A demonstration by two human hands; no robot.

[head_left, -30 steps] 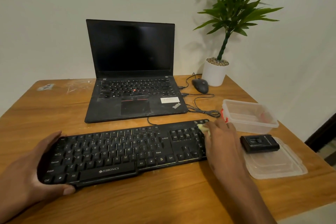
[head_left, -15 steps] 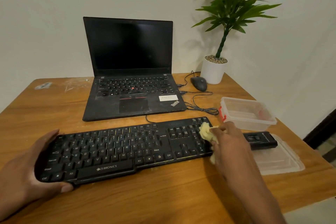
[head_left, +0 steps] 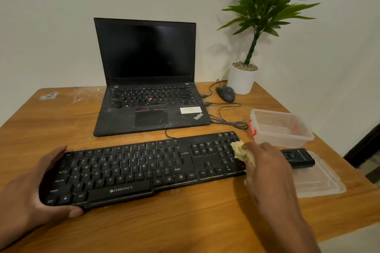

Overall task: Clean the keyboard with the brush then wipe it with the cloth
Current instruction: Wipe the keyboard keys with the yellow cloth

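Note:
A black Zebronics keyboard lies across the front of the wooden table. My left hand grips its left end, thumb at the front edge and fingers at the back. My right hand holds a crumpled pale yellow cloth and presses it on the number pad at the keyboard's right end. A black brush lies on a clear lid just right of my right hand, partly hidden by it.
An open black laptop stands behind the keyboard, with cables and a black mouse to its right. A white potted plant sits at the back right. A clear plastic box and its flat lid lie near the table's right edge.
My right hand has drawn the cloth from the number pad's far corner toward the keyboard's front right, then back up a little. My left hand kept its grip on the keyboard's left end.

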